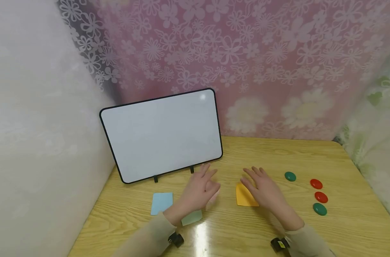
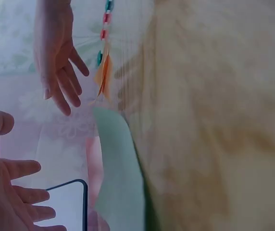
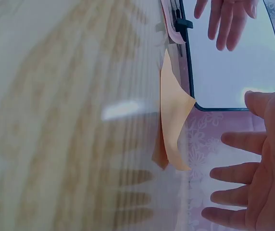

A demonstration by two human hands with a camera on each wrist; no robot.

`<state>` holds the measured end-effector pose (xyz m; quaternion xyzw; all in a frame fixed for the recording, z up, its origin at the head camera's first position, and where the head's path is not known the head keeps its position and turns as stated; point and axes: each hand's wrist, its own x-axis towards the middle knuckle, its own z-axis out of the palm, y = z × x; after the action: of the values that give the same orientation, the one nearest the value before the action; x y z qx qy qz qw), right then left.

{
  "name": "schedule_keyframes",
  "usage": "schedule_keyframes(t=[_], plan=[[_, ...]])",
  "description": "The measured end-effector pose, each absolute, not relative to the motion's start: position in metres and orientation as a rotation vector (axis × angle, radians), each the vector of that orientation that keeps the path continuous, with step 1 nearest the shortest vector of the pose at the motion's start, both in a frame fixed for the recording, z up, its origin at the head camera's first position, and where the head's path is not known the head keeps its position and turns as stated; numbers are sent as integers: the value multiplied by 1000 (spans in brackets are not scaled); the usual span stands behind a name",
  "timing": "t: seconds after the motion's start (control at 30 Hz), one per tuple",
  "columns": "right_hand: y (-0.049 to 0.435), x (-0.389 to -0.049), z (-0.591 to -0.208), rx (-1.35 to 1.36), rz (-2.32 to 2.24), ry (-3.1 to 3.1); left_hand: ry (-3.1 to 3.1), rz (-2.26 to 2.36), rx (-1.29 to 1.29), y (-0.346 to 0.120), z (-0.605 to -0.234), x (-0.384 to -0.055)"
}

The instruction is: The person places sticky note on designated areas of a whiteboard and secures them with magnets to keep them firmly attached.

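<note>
My left hand hovers with spread fingers above a pink paper note and a pale green note, partly hiding both. In the left wrist view the green note curls up from the table, apart from the fingers. My right hand, fingers extended, hangs over the right side of an orange note. The right wrist view shows that orange note with lifted, bent edges and a gap between it and the hand. Neither hand holds anything. A light blue note lies left of the left hand.
A black-framed whiteboard leans at the back left on small black feet. Glossy red discs and green discs lie right of the right hand on the wooden table. A flowered curtain hangs behind.
</note>
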<state>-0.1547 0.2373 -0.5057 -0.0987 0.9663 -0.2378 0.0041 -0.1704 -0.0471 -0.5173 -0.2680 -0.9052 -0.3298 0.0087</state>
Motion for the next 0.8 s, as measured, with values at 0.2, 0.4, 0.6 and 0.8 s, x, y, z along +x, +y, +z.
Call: schedule_keyframes(t=[0.2, 0.4, 0.6, 0.8], plan=[[232, -159, -500, -351, -865, 2983, -2778, -1223, -716, -65, -516, -169], [230, -165, -498, -375, -1038, 2919, -2687, -1541, -602, -77, -508, -167], [225, -175, -495, -398, -1123, 2859, -2550, -1760, -497, -94, -505, -164], [222, -187, -495, -350, -1234, 2740, -2522, -1839, -346, -115, -502, -158]])
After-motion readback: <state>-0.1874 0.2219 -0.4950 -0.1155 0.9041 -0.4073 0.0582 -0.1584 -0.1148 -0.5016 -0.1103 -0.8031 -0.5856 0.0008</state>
